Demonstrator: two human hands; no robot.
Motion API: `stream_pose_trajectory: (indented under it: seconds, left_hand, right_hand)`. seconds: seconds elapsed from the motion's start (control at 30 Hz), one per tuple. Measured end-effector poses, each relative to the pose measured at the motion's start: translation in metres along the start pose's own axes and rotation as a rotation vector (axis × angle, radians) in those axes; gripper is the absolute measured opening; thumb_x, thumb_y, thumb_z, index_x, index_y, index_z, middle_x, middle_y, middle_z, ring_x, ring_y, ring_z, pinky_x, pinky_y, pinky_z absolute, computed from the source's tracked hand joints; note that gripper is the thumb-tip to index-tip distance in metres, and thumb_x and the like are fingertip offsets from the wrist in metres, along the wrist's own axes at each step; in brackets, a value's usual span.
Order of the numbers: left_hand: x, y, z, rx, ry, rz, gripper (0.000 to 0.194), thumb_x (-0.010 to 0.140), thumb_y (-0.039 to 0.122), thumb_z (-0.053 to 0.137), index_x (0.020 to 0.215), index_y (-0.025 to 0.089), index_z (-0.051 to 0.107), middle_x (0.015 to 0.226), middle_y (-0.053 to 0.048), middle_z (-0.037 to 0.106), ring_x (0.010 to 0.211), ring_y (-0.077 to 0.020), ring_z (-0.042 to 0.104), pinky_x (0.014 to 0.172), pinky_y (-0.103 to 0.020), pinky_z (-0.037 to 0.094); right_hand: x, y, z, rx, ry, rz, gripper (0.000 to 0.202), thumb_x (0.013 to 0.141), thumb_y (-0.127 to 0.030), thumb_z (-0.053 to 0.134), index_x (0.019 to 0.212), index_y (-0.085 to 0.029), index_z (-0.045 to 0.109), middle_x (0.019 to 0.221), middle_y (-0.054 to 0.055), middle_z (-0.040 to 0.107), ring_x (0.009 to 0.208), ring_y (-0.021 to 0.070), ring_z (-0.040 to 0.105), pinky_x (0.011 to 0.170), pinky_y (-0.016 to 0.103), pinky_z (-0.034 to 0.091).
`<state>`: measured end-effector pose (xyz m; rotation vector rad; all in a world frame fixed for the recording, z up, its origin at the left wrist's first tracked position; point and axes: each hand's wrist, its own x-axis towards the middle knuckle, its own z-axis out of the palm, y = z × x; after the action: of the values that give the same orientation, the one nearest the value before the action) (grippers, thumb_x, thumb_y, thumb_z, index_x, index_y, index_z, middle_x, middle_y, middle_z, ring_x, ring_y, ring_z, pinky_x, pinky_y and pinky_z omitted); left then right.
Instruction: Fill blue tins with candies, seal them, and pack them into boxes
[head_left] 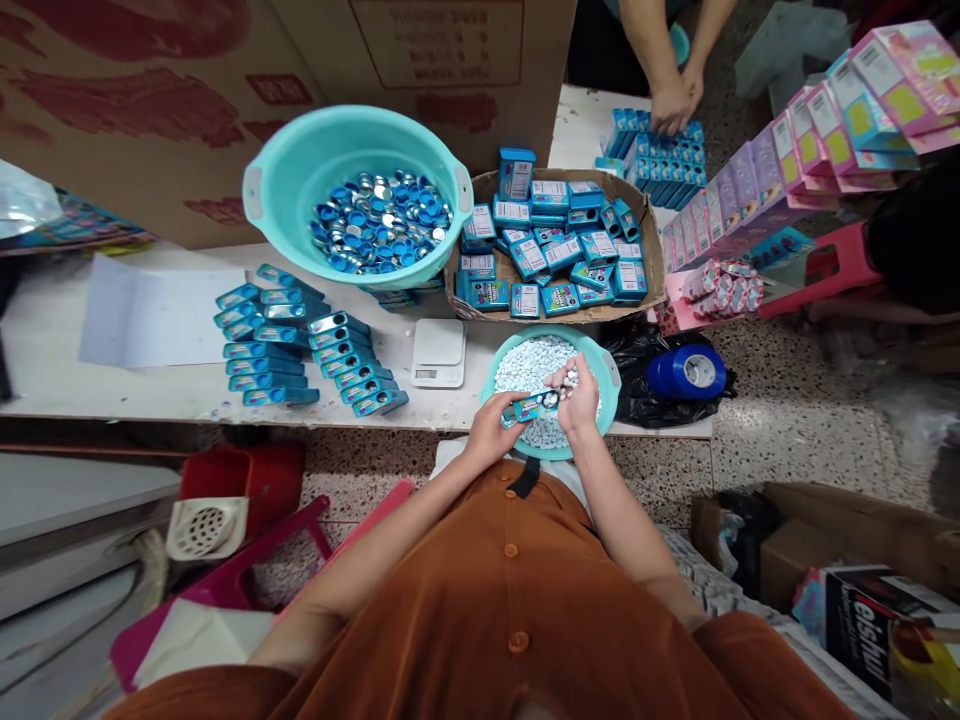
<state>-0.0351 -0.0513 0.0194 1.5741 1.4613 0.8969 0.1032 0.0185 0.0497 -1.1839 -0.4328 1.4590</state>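
My left hand (491, 428) is closed around a small blue tin (531, 405), held tilted with its open end toward my right hand. Curled fingers of my right hand (576, 395) hold several white candies (571, 378) beside the tin's mouth. Both hands are above a turquoise basin (611, 372) filled with white candies (532, 360). To the left of that basin sits a white digital scale (439, 345). Behind it, a cardboard tray (660, 265) holds many blue tins (564, 250), mostly lying in a jumble.
A larger turquoise basin (292, 160) holds blue and silver caps (382, 225). Stacked blue tins (262, 350) stand at left, near white paper (161, 310). Blue tape (684, 372) lies on a black bag at right. A co-worker's hands (675, 100) touch grouped tins (667, 165).
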Motion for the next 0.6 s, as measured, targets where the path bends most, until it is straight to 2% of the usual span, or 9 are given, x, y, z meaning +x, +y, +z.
stream_pose_trajectory:
  seconds: [0.3, 0.47, 0.6]
  left_hand:
    - [0.001, 0.005, 0.000, 0.000, 0.003, 0.011, 0.034, 0.080, 0.023, 0.064, 0.113, 0.023, 0.059, 0.114, -0.005, 0.066, 0.108, -0.0222, 0.060, 0.093, -0.038, 0.047]
    - [0.002, 0.005, 0.000, 0.003, 0.016, 0.026, 0.034, 0.079, 0.025, 0.065, 0.113, 0.024, 0.060, 0.113, -0.005, 0.066, 0.107, -0.0218, 0.060, 0.094, -0.037, 0.047]
    - [0.004, -0.006, 0.004, -0.059, 0.061, -0.023, 0.032, 0.080, 0.027, 0.065, 0.111, 0.022, 0.059, 0.112, -0.005, 0.066, 0.105, -0.0213, 0.061, 0.092, -0.035, 0.048]
  right_hand:
    - [0.001, -0.005, 0.003, 0.093, 0.008, -0.011, 0.042, 0.084, -0.057, 0.055, 0.067, -0.021, 0.041, 0.046, -0.011, 0.031, 0.038, 0.0054, 0.028, 0.039, 0.019, 0.026]
    - [0.004, -0.014, -0.003, 0.151, 0.016, 0.022, 0.041, 0.085, -0.057, 0.054, 0.068, -0.022, 0.041, 0.046, -0.011, 0.029, 0.039, 0.0059, 0.027, 0.039, 0.019, 0.025]
    - [0.010, -0.019, -0.010, 0.181, 0.058, 0.037, 0.045, 0.086, -0.060, 0.051, 0.066, -0.022, 0.038, 0.045, -0.011, 0.028, 0.039, 0.0058, 0.027, 0.040, 0.020, 0.027]
